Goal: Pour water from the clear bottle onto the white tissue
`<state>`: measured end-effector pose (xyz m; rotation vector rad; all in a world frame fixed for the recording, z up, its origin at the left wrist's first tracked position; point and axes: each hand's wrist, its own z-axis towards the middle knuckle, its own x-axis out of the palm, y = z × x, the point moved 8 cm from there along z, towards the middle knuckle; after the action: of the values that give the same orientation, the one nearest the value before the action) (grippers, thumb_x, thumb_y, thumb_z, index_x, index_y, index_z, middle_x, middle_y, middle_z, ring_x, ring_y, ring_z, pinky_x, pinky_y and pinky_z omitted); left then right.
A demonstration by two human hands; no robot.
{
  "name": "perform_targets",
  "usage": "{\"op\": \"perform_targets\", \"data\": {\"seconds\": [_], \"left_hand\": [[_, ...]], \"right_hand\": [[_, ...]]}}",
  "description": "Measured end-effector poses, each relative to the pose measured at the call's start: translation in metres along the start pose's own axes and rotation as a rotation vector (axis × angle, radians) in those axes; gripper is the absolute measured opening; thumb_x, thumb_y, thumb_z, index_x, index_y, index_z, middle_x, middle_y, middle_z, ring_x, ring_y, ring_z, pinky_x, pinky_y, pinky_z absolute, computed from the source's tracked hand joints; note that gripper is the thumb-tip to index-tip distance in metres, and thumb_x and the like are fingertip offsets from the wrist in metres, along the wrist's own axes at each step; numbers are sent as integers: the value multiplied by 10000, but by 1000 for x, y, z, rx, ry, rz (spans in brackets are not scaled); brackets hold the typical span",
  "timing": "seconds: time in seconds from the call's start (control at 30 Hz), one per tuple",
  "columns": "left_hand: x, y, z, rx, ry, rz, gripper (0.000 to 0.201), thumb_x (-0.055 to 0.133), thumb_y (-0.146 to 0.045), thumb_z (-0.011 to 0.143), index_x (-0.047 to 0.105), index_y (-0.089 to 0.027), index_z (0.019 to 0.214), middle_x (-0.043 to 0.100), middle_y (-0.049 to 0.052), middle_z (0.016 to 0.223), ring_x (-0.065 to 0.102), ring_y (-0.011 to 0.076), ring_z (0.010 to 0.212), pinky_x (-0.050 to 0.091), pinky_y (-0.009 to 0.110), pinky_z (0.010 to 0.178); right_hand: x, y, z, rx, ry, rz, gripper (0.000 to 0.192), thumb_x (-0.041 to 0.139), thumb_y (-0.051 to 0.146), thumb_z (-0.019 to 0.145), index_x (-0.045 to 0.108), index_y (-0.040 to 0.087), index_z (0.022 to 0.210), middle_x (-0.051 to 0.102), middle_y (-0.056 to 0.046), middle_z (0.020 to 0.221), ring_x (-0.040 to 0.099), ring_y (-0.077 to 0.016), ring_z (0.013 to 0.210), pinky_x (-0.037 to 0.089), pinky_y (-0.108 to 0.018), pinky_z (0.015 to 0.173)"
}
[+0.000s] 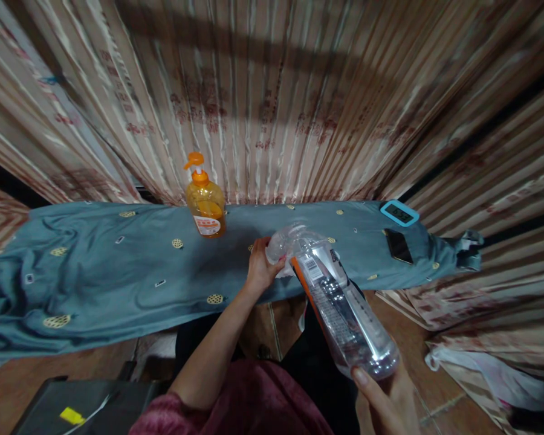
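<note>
My right hand [385,399] grips a large clear plastic bottle [344,308] near its base. The bottle has a barcode and an orange strip on its label. It is tilted, with its neck end pointing away from me over the cloth. My left hand [260,269] is closed round a clear, rounded plastic piece [281,244], perhaps a cup, at the bottle's neck end. Whether the two touch, and whether liquid is flowing, I cannot tell. Further left stands an upright pump bottle [206,205] with an orange top and orange liquid inside.
A blue-green cloth with pineapple prints [131,272] covers the narrow table. To the right lie a blue-framed digital clock [399,213] and a dark phone [399,246]. A striped curtain [263,109] hangs behind. A dark box-like object [40,405] is at the lower left.
</note>
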<state>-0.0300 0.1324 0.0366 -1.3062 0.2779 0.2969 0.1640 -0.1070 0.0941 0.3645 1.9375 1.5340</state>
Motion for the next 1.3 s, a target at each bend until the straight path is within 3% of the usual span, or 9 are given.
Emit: {"op": "perform_targets", "data": {"seconds": [0.33, 0.5, 0.6, 0.73, 0.87, 0.97, 1.2, 1.3], "left_hand": [[-2, -3, 0, 1, 13, -6, 457, 795, -212, 687, 575, -187, 1087, 636, 75, 1079, 625, 275, 1042, 510, 423, 929], [-2, -2, 0, -3, -1, -9, 451, 793, -207, 679, 584, -189, 1079, 636, 70, 1064, 626, 269, 1028, 511, 416, 925], [-1, 0, 0, 1, 3, -9, 459, 783, -217, 687, 575, -182, 1095, 631, 76, 1078, 626, 269, 1028, 516, 421, 918], [-1, 0, 0, 6, 6, 3, 464, 774, -219, 693, 569, -176, 1107, 629, 81, 1090, 626, 269, 1035, 519, 429, 920], [-2, -1, 0, 11, 0, 2, 468, 785, -222, 688, 578, -188, 1106, 638, 75, 1086, 628, 273, 1038, 523, 433, 915], [-2, -1, 0, 7, 7, 6, 466, 788, -239, 692, 578, -182, 1104, 636, 81, 1091, 626, 280, 1047, 518, 441, 924], [-1, -2, 2, 9, 18, 26, 466, 787, -247, 694, 577, -172, 1103, 633, 83, 1082, 625, 277, 1035, 510, 438, 926], [-1, -2, 3, 16, 18, 30, 461, 795, -240, 684, 583, -172, 1087, 634, 76, 1053, 627, 270, 1007, 511, 422, 911]], "right_hand": [[-1, -3, 1, -33, -26, -53, 959, 705, 785, 619, 516, 90, 1253, 672, -200, 1153, 643, -372, 1066, 444, -438, 945], [-6, -13, 8, -70, 26, -26, 823, 708, 703, 694, 523, 139, 1265, 734, -135, 1090, 700, -327, 981, 512, -385, 876], [-5, -23, 12, -79, 106, -61, 835, 786, 648, 628, 531, 153, 1251, 767, -129, 1045, 722, -353, 952, 542, -397, 835], [-8, -22, 9, -115, -4, -59, 738, 673, 686, 746, 535, 181, 1266, 752, -108, 1050, 701, -343, 985, 513, -406, 861], [-5, -20, 4, -86, -23, -90, 818, 653, 750, 714, 534, 155, 1262, 719, -138, 1049, 672, -368, 989, 462, -452, 899], [-6, -21, 7, -74, -4, -81, 860, 677, 762, 679, 532, 141, 1256, 709, -158, 1058, 658, -380, 1002, 436, -474, 921], [-13, -29, 12, -58, 23, -89, 868, 729, 696, 672, 519, 131, 1297, 766, -143, 1069, 717, -347, 990, 520, -409, 889], [-10, -33, 15, -72, 115, -79, 872, 766, 662, 650, 517, 124, 1289, 774, -147, 1070, 738, -334, 958, 553, -380, 845]]}}
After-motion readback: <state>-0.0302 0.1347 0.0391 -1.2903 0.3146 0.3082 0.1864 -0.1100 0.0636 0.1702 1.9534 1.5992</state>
